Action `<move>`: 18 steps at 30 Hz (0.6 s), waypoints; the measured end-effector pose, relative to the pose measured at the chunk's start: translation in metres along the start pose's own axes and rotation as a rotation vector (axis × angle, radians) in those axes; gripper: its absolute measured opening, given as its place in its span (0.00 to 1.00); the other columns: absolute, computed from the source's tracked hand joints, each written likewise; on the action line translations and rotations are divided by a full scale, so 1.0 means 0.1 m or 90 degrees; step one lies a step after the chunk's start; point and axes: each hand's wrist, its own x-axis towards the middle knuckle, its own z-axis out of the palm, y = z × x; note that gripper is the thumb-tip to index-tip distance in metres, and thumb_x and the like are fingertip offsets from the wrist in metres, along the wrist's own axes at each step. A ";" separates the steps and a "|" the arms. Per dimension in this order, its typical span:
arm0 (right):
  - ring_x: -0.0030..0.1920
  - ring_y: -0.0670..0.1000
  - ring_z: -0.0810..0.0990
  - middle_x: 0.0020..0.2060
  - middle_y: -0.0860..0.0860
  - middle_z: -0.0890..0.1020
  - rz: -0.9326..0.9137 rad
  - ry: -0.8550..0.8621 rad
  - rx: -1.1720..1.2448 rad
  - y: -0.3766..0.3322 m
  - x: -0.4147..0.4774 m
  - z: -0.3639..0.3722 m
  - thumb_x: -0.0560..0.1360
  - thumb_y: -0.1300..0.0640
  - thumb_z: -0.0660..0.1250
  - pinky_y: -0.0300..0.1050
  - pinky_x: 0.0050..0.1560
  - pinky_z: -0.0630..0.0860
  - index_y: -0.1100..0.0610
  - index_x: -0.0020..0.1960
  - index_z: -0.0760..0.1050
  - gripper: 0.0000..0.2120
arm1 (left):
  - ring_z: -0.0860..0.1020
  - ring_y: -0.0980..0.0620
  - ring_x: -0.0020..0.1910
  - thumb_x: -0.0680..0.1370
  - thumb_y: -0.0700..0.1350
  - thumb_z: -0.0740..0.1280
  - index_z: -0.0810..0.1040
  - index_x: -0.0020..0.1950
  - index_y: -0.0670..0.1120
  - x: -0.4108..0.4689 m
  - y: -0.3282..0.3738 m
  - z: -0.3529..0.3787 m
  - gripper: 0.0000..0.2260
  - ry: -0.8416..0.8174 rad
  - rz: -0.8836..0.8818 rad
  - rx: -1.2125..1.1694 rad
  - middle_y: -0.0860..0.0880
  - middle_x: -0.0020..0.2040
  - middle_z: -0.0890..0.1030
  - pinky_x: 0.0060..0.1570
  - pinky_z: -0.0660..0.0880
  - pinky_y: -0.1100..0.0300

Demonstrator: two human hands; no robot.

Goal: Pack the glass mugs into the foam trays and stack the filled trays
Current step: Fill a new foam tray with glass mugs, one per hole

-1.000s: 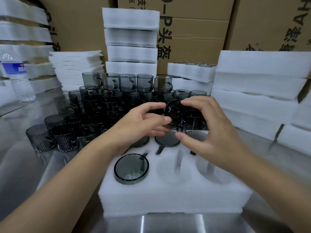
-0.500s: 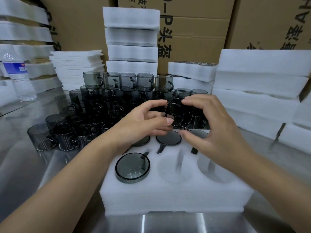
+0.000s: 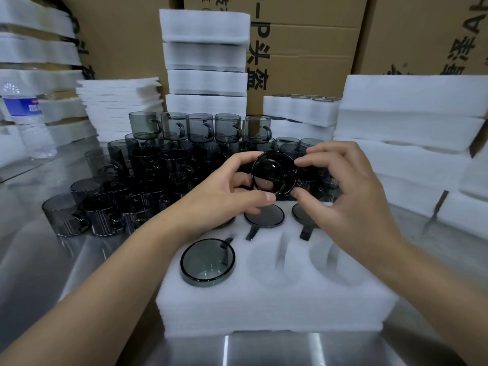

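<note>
A white foam tray [image 3: 274, 307] lies in front of me on the steel table. Smoky grey glass mugs sit in its back holes and in the front left hole [image 3: 207, 262]; the front middle and front right holes are bare. Both hands hold one dark glass mug [image 3: 273, 172] above the tray's back row, its mouth turned toward me. My left hand [image 3: 224, 196] grips its left side and my right hand [image 3: 340, 191] pinches its right side. Behind stands a crowd of loose grey mugs [image 3: 158, 167], partly stacked.
White foam tray stacks stand at the back [image 3: 206, 56] and on the right [image 3: 412, 122]. Thin foam sheets [image 3: 118, 107] pile up at the back left. A water bottle [image 3: 26, 120] stands far left. Cardboard boxes [image 3: 303, 48] form the back wall.
Both hands have lifted the held mug slightly and turned it, so its open mouth now faces me more squarely. The tray and the other mugs are unmoved.
</note>
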 end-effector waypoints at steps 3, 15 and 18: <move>0.55 0.48 0.74 0.51 0.47 0.73 0.010 0.011 0.011 0.01 0.00 0.00 0.68 0.63 0.73 0.40 0.59 0.70 0.57 0.52 0.80 0.13 | 0.82 0.48 0.53 0.72 0.38 0.72 0.68 0.66 0.54 0.00 -0.01 -0.01 0.26 0.002 -0.005 -0.006 0.48 0.54 0.82 0.48 0.79 0.63; 0.50 0.42 0.74 0.46 0.40 0.72 0.078 0.048 0.044 0.04 0.00 -0.01 0.69 0.65 0.74 0.29 0.52 0.65 0.54 0.46 0.79 0.09 | 0.83 0.52 0.50 0.68 0.46 0.76 0.69 0.63 0.49 0.01 -0.02 -0.03 0.27 -0.001 -0.022 -0.010 0.50 0.53 0.83 0.47 0.79 0.62; 0.47 0.39 0.73 0.46 0.40 0.73 0.093 0.047 0.061 0.04 0.00 0.00 0.70 0.63 0.73 0.28 0.49 0.66 0.51 0.46 0.78 0.10 | 0.83 0.51 0.49 0.63 0.47 0.76 0.69 0.60 0.51 0.02 -0.05 -0.03 0.29 0.021 -0.025 0.041 0.51 0.56 0.81 0.54 0.78 0.55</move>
